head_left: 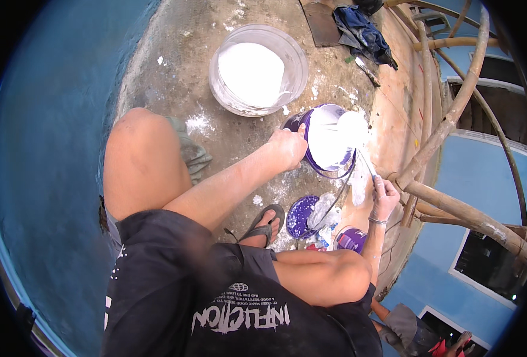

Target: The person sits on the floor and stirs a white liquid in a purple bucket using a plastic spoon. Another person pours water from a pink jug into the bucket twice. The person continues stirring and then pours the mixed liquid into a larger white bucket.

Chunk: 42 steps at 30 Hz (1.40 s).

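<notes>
My left hand (pixel 288 146) grips the left rim of a purple bucket (pixel 326 143) filled with white paste. My right hand (pixel 385 196) is closed on the pale handle of a long tool (pixel 364 160), its upper end at the bucket's right side by a round white mass (pixel 351 128). Whether that mass is on the tool is unclear. Above sits a wide translucent tub (pixel 251 74) of white material. Below the bucket lie a white-spattered purple lid (pixel 299 217) with crumpled plastic (pixel 323 211) on it, a thin black strand and a smaller purple container (pixel 351 238).
Bamboo poles (pixel 445 131) cross the right, before a blue wall with windows. A blue wall (pixel 49 166) borders the left. Dark cloth (pixel 358 33) and a board (pixel 317 24) lie at the top. Another person's legs (pixel 406 327) show at lower right.
</notes>
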Motion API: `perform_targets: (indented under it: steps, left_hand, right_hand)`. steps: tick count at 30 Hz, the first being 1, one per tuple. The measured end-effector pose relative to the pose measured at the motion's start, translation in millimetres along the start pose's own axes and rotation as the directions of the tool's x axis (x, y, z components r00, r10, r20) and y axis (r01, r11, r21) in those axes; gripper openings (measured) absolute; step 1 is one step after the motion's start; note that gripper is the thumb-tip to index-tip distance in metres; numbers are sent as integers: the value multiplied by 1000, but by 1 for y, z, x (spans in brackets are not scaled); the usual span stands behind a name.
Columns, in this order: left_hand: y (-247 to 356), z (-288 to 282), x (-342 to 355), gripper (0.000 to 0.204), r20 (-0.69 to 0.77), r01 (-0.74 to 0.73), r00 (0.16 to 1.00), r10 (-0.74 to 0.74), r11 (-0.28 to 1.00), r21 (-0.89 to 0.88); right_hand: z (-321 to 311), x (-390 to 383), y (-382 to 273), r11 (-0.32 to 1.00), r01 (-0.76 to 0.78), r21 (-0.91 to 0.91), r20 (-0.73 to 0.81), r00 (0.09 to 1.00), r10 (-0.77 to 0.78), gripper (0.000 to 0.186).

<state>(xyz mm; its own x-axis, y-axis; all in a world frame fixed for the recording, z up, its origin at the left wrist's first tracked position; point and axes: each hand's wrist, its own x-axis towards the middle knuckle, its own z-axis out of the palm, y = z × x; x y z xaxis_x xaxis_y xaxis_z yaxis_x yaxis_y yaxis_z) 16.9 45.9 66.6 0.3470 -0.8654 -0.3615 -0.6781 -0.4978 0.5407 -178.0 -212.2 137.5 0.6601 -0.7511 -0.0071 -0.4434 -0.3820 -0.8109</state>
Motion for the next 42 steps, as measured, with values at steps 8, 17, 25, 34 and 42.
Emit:
perform_targets:
  steps: [8,17,25,34,42]
  left_hand:
    - [1,-5,3,91,20,84,996,-83,993,-87]
    - [-2,3,7,80,-19,42,999,-42,999,-15]
    - [-1,0,7,56,25,64,998,-62,992,-107]
    - [-5,2,9,54,25,37,999,-35,995,-89]
    - [-9,2,8,81,39,1,999,2,997,-74]
  right_hand:
    - [-34,-11,-36,980,191,-57,-154,968,-198,17]
    - [-31,-20,-49,943,300,-141,-192,926,-324,14]
    - [48,4,-39,172,724,-668,467,588,-661,12]
    - [106,47,-27,-35,756,-654,715,602,-354,19]
    - [106,43,-34,417,550,-724,600,800,-13,32]
